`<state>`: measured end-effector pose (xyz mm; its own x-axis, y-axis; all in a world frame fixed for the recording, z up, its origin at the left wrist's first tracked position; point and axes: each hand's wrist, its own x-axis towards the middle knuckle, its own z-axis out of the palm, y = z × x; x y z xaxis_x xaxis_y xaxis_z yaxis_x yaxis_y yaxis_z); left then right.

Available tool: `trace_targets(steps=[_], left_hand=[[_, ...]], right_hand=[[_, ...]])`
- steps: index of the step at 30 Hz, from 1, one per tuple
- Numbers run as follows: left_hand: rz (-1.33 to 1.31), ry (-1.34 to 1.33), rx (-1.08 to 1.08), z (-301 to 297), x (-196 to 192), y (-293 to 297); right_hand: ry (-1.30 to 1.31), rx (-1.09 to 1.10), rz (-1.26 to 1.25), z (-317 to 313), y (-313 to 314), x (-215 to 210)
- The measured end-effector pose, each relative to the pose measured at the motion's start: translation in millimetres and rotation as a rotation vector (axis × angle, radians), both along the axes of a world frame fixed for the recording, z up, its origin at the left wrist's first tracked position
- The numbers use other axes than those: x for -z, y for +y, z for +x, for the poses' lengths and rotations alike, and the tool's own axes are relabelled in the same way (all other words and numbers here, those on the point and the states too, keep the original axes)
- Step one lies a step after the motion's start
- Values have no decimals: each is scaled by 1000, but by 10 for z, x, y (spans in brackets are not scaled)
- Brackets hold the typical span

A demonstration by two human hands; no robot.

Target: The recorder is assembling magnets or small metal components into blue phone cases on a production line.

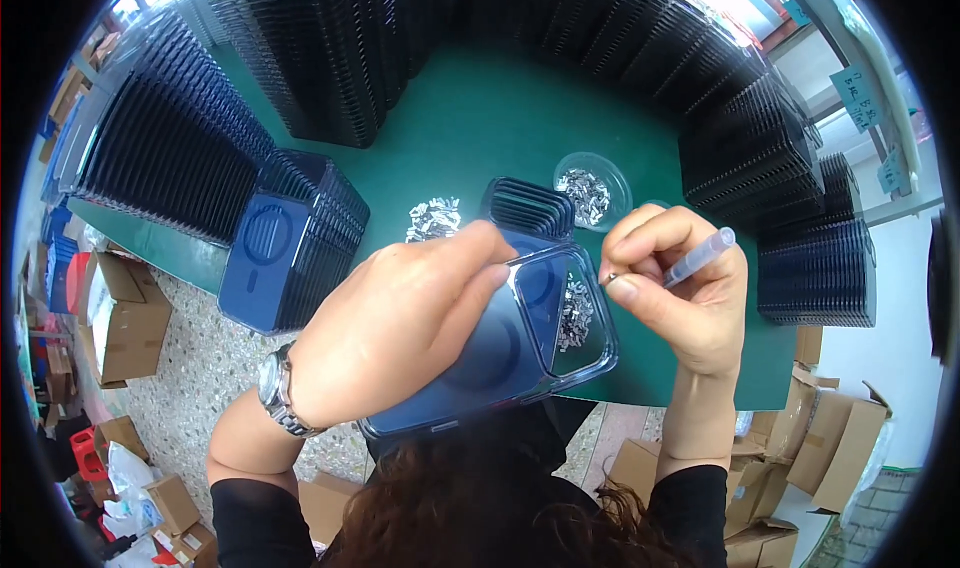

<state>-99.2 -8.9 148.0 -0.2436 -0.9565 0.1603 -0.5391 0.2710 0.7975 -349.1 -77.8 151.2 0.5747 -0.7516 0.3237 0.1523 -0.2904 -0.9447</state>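
Note:
My left hand (400,298) is closed on the upper edge of a blue translucent phone case (475,363), which is tilted in front of me near the table's front edge. A ring shape shows on its back, and a large camera cutout lies at its right end. Just right of that cutout is my right hand (690,288), with its thumb and index finger pinched at a tiny, dark metallic piece (613,278). The same hand grips a translucent pen-like tube (700,256), whose end sticks out at the upper right.
Small silvery parts lie in a pile (434,218), in a round clear dish (588,194), and in another heap (574,313) seen through the cutout. Stacked cases (290,238) stand at left; taller stacks (750,148) ring the green table (470,98). Cardboard boxes (825,438) sit beyond its right edge.

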Motion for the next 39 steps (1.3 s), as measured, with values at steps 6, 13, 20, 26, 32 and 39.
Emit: trace_targets(steps=[6, 13, 20, 26, 32, 39], left_hand=[[33, -33, 67, 6, -54, -52], [56, -100, 62, -16, -35, -145], [35, -185, 85, -39, -37, -173], [58, -156, 45, 58, 36, -165], [21, -6, 47, 181, 55, -130], [-53, -221, -63, 220, 41, -2]], right_hand=[[358, 85, -472, 73, -27, -110], [519, 26, -782, 210, -161, -51], [645, 50, -548, 276, -148, -91], [729, -40, -484, 375, -225, -140], [722, -119, -696, 373, -252, -303], [1047, -92, -928, 610, -73, -404]])
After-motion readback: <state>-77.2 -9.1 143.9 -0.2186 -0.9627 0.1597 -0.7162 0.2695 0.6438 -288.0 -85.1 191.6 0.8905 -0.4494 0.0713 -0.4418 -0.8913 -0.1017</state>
